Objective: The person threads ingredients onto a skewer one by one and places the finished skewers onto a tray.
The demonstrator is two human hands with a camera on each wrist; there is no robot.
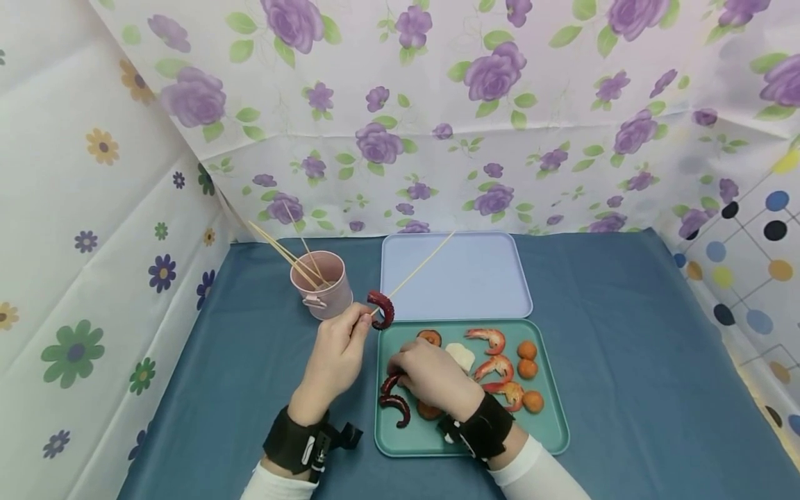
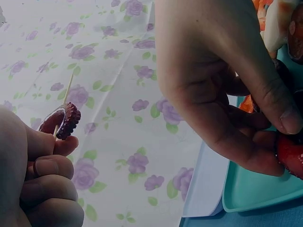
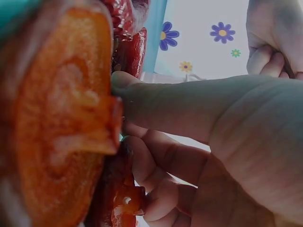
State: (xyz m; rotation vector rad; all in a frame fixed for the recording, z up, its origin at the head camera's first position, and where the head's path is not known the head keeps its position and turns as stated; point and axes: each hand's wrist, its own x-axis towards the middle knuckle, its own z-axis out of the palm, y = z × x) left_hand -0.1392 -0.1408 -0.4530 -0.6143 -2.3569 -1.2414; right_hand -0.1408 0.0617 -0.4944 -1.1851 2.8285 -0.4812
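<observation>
We've got the left hand (image 1: pixel 334 357) pinching the skewer (image 1: pixel 415 269) mid-frame, one tentacle (image 1: pixel 382 309) threaded, tip angled up for loading. Right hand (image 1: pixel 431 375) grasps another tentacle (image 1: pixel 391 383) in the green tray (image 1: pixel 553 423), lower centre.

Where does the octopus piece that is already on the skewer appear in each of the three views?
Head: octopus piece sits centre-left, above the left hand.
Left wrist: octopus piece at left edge, above the fingers.
Right wrist: not in it.
Shared landmark: green tray, also low right in the left wrist view.
</observation>
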